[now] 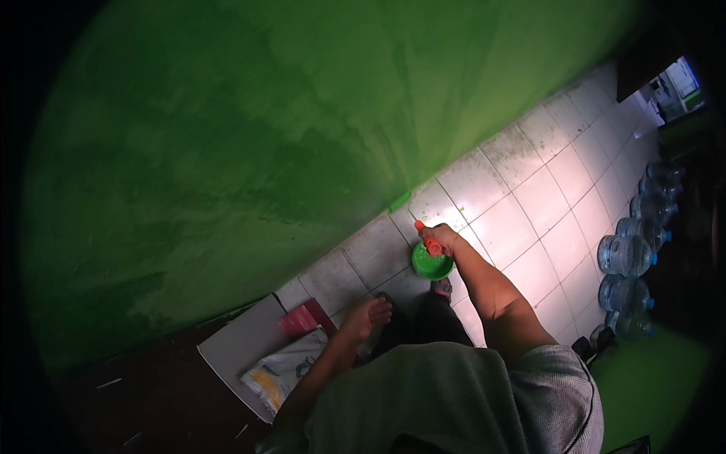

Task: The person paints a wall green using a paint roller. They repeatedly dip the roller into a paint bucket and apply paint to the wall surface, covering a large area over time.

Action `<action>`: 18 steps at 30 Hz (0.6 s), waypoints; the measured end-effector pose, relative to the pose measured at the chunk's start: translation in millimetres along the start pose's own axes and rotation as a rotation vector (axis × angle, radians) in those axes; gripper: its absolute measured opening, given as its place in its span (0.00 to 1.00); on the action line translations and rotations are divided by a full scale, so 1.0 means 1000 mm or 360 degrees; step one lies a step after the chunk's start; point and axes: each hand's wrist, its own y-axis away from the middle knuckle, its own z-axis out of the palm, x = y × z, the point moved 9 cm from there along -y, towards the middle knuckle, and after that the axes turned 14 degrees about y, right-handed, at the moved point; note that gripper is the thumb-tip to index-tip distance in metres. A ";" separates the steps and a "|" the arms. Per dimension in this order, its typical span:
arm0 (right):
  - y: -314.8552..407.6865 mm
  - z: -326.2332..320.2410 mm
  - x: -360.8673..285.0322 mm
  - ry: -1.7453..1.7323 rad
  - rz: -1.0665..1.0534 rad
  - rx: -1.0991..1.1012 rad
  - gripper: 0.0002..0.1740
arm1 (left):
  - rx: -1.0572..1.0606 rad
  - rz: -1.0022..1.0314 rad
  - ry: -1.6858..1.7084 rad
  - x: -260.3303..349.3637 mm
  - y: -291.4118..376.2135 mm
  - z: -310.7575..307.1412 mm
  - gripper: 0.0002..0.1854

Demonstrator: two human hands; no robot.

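Observation:
My right hand (pixel 443 237) is closed around the orange handle (pixel 432 246) of a paint roller. Its thin wire frame leads to the green roller sleeve (pixel 400 201), which lies along the foot of the green wall (pixel 317 142). Directly below that hand is a round green paint container (pixel 433 269), with green paint on its inside; the handle overlaps its rim in this view. My left hand (pixel 370 318) is held low in front of my body, its fingers curled, with nothing visible in them. Darker patches show across the wall surface.
White floor tiles (pixel 513 218) with green paint spots run along the wall. Several large water bottles with blue caps (pixel 624 255) line the right side. At lower left, a printed sack (pixel 289 363) and a red object (pixel 303 319) lie on a pale board (pixel 241 343). My feet stand beside the container.

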 end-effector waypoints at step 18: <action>0.363 -0.035 -0.183 0.0229 -0.0489 -0.0055 0.21 | -0.0258 0.0153 -0.0065 0.009 0.032 0.055 0.21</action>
